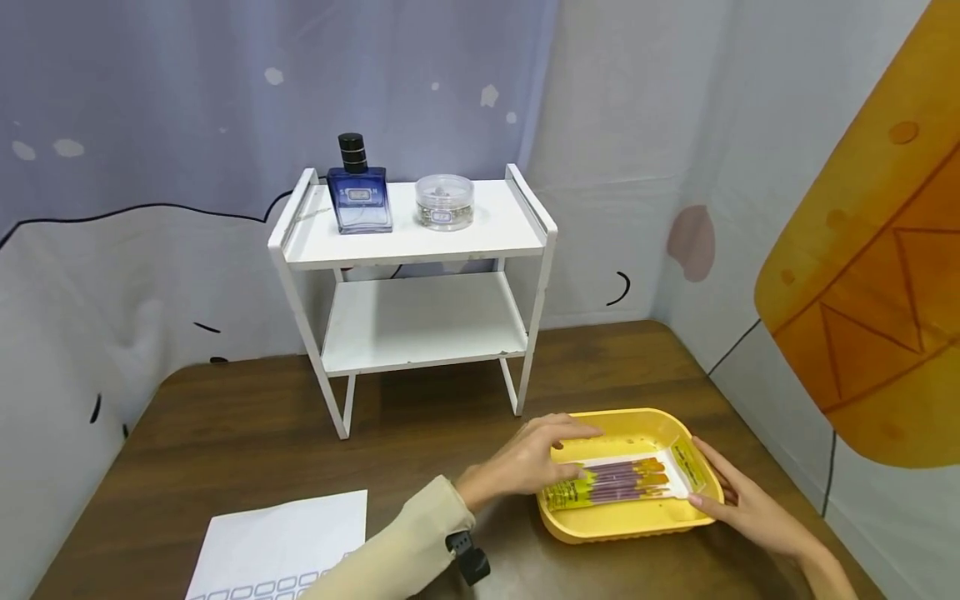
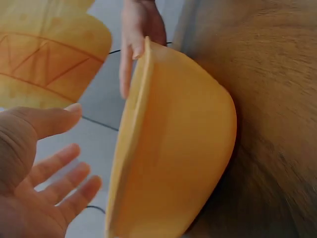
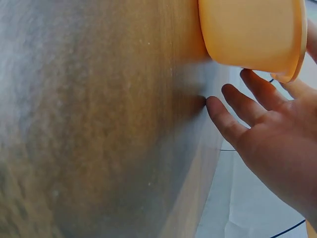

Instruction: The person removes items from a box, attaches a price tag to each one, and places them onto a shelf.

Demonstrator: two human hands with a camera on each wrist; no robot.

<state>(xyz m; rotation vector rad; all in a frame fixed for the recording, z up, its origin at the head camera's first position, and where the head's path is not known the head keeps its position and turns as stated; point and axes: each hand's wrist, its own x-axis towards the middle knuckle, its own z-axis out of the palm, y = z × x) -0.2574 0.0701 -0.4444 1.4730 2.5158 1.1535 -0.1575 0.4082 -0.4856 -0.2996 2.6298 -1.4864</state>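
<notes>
A yellow plastic basket (image 1: 626, 533) sits on the brown table toward the right. In it lies a flat packet (image 1: 618, 482) of several slim purple sticks with orange-yellow ends, on a white backing with yellow-green printed ends. My left hand (image 1: 528, 458) is over the basket's left end, thumb and fingers spread, thumb tip close over the packet. The left wrist view shows this hand (image 2: 44, 163) with nothing between its fingers. At the opposite end, my right hand (image 1: 750, 504) touches the basket with extended fingers, its thumb at the rim. The little fingertip (image 3: 212, 103) reaches down beside the table surface.
A white two-tier rack (image 1: 427, 329) stands at the back. Its top shelf carries a blue perfume bottle (image 1: 362, 200) with a black cap and a round clear container (image 1: 444, 204). A white printed sheet (image 1: 288, 533) lies front left. Patterned curtains (image 1: 600, 150) hang close behind the table.
</notes>
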